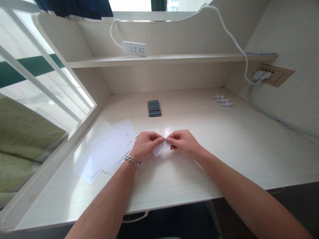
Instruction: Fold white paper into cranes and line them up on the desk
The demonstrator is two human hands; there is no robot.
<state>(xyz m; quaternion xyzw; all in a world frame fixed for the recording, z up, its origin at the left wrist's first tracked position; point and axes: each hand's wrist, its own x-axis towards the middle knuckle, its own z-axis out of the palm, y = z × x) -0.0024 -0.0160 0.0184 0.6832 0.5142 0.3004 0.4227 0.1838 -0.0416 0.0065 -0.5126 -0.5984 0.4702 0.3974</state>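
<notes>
A small piece of white paper (160,149) is held between both hands, just above the desk. My left hand (147,143), with a ring and a chain bracelet on it, pinches the paper's upper edge between thumb and forefinger. From the other side my right hand (183,141) pinches the same edge, its fingertips almost meeting the left ones. The fingers hide part of the paper, so its folds cannot be made out. Loose white sheets (107,149) lie spread beside my left wrist.
Several folded paper cranes (223,100) stand at the back right of the desk (249,146). A dark, blurred-out flat object (154,108) lies behind my hands. On the shelf above is a white power strip (135,48); its cord runs to a wall socket (273,75).
</notes>
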